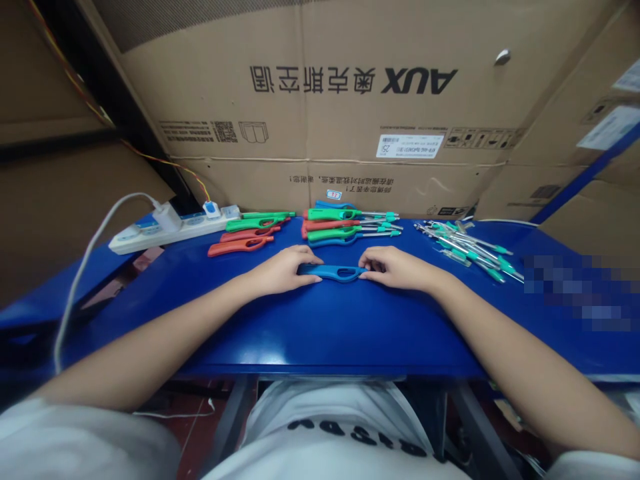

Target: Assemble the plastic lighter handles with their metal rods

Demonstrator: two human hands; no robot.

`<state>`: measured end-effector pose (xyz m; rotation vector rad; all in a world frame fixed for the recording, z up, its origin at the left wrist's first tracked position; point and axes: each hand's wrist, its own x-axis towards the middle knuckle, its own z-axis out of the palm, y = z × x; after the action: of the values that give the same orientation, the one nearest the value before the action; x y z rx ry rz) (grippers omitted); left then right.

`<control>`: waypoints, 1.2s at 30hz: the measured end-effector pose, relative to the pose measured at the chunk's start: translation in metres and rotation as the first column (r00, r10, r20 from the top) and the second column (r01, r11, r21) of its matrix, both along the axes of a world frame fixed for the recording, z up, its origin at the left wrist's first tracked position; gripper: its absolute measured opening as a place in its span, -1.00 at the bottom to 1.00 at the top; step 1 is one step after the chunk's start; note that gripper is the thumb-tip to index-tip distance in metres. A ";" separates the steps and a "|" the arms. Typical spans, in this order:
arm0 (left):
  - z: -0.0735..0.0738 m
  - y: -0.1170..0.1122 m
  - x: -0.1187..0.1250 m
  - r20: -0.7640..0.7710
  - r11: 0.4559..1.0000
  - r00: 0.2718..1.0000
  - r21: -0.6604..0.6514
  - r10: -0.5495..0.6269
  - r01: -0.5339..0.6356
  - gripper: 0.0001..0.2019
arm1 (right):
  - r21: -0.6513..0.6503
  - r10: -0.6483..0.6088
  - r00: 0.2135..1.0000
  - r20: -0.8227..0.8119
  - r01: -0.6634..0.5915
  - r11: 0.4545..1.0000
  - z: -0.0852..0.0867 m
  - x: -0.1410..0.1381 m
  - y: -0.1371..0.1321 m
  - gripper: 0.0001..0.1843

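Observation:
A blue gas-lighter handle (333, 271) with an oval finger opening lies level between my two hands, low over the blue table. My left hand (287, 270) is closed around its left end, thumb along the near side. At the right end my right hand (393, 268) pinches the tip with thumb and fingers; whether a small part is also in that pinch is hidden. Beyond my left hand lie green and red lighter handles (241, 247) without long metal tubes. Straight ahead is a stack of lighters (333, 233) with metal tubes attached. Several loose metal tubes with green pieces (467, 248) lie to the right.
A white power strip (175, 231) with plugs and a white cable stands at the table's left. Upright cardboard (320, 120) walls the back of the blue table (300, 333). A small numbered label (333, 195) sits above the middle stack.

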<state>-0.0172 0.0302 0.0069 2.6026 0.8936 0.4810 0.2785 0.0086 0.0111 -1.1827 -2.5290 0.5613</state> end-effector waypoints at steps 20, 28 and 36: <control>0.045 0.054 -0.073 -0.058 0.633 0.664 0.376 0.745 -0.677 -0.67 | 0.307 -0.295 0.947 0.129 0.245 0.920 -0.036 0.003 0.022 -0.42; 0.038 0.061 -0.087 -0.250 0.613 0.560 0.322 0.790 -0.721 -0.64 | 0.272 -0.268 0.955 0.125 0.227 0.935 -0.028 0.005 0.022 -0.58; 0.037 0.058 -0.087 -0.253 0.577 0.519 0.368 0.817 -0.729 -0.58 | 0.362 -0.102 0.993 0.066 0.071 0.929 -0.018 0.003 0.013 -0.46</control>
<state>-0.1044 0.0881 0.0442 2.3532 2.3302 0.2424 0.2813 0.0221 -0.0072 -1.1891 -2.4886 0.0204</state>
